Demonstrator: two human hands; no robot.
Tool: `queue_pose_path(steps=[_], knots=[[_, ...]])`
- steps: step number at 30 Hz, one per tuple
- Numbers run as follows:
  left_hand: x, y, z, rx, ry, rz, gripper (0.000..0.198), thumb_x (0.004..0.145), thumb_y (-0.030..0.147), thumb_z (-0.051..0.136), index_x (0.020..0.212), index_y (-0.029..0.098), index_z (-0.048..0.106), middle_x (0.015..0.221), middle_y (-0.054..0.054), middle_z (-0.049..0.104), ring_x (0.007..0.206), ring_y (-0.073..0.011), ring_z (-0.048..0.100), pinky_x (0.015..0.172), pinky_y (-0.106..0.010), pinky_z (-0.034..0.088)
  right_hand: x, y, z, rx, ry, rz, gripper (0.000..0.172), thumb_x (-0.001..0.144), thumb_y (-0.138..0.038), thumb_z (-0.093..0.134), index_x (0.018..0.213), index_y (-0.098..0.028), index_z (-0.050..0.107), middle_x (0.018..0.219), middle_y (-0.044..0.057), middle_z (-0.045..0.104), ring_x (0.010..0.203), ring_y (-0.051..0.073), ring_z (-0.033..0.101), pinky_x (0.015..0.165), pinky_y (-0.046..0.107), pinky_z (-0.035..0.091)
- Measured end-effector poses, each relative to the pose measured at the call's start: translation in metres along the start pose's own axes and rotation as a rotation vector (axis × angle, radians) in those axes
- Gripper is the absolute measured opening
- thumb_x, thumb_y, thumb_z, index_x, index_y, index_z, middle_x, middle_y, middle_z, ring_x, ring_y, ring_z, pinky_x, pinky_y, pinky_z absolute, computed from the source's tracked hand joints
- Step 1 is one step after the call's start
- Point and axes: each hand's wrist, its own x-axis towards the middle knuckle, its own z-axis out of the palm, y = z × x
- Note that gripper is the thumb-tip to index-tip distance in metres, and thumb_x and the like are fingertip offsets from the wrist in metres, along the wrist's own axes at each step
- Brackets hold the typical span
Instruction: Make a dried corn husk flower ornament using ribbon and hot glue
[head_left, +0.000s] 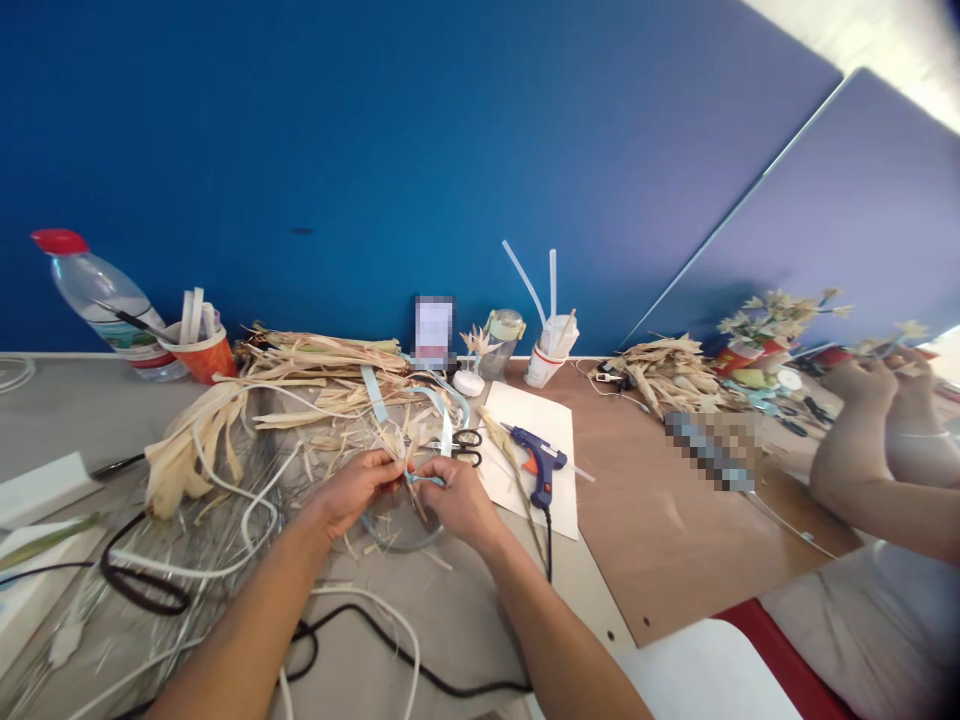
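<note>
My left hand [354, 487] and my right hand [455, 497] meet over the grey table, fingers pinched together on a light blue ribbon [417, 479] that loops between them and runs up to the far strips. A pile of dried corn husk strips [300, 385] lies just beyond my hands. Black-handled scissors [465, 447] rest right behind my right hand. A blue hot glue gun [541, 464] lies on a white sheet [534, 440] to the right, its black cord trailing toward me.
A plastic bottle with a red cap [97, 300] and an orange cup [202, 355] stand at the back left. White and black cables [247, 540] snake over the table. Another person's hands [885, 385] hold a husk flower at the right, near a second husk pile [664, 370].
</note>
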Motion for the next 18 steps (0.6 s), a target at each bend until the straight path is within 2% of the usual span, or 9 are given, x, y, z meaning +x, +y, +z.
queue_pose_path(steps=[4,7,10,13,18], knots=[[-0.0002,-0.0019,-0.0042,0.029,-0.025,0.029,0.024,0.063,0.036,0.076,0.068,0.014,0.069,0.065,-0.001,0.060,0.061,-0.0123,0.047,0.062,-0.026,0.035,0.0027,0.0031,-0.0011,0.106,-0.020,0.049,0.004,0.066,-0.019,0.058,0.066,-0.017,0.061,0.053,-0.005,0.051,0.049,0.009,0.041,0.051,0.023,0.031],[-0.0011,-0.0029,-0.0057,0.035,-0.074,0.039,0.025,0.067,0.037,0.074,0.075,0.014,0.071,0.072,-0.004,0.063,0.065,-0.0139,0.049,0.064,-0.027,0.036,0.0057,0.0067,-0.0033,0.336,-0.093,0.087,0.021,0.068,-0.035,0.062,0.060,-0.017,0.056,0.048,-0.006,0.044,0.046,0.008,0.036,0.050,0.023,0.027],[-0.0022,-0.0027,-0.0042,0.023,-0.113,0.044,0.025,0.068,0.037,0.074,0.077,0.014,0.072,0.075,-0.005,0.064,0.065,-0.0134,0.047,0.063,-0.027,0.036,0.0074,0.0083,-0.0050,0.447,-0.118,0.094,0.031,0.067,-0.046,0.064,0.058,-0.017,0.055,0.048,-0.005,0.047,0.049,0.008,0.040,0.053,0.024,0.029],[-0.0031,-0.0016,-0.0016,0.001,-0.140,0.041,0.024,0.068,0.036,0.074,0.077,0.014,0.072,0.074,-0.004,0.064,0.064,-0.0124,0.046,0.062,-0.026,0.035,0.0080,0.0086,-0.0060,0.463,-0.107,0.098,0.028,0.063,-0.040,0.070,0.057,-0.017,0.055,0.050,-0.005,0.050,0.050,0.008,0.041,0.054,0.024,0.028],[-0.0034,-0.0004,0.0000,-0.051,-0.105,0.019,0.024,0.065,0.034,0.077,0.077,0.014,0.073,0.075,-0.004,0.063,0.064,-0.0119,0.046,0.063,-0.026,0.036,0.0090,0.0093,-0.0080,0.431,-0.093,0.142,0.014,0.058,-0.025,0.068,0.058,-0.015,0.058,0.049,-0.006,0.048,0.047,0.007,0.034,0.051,0.024,0.023]])
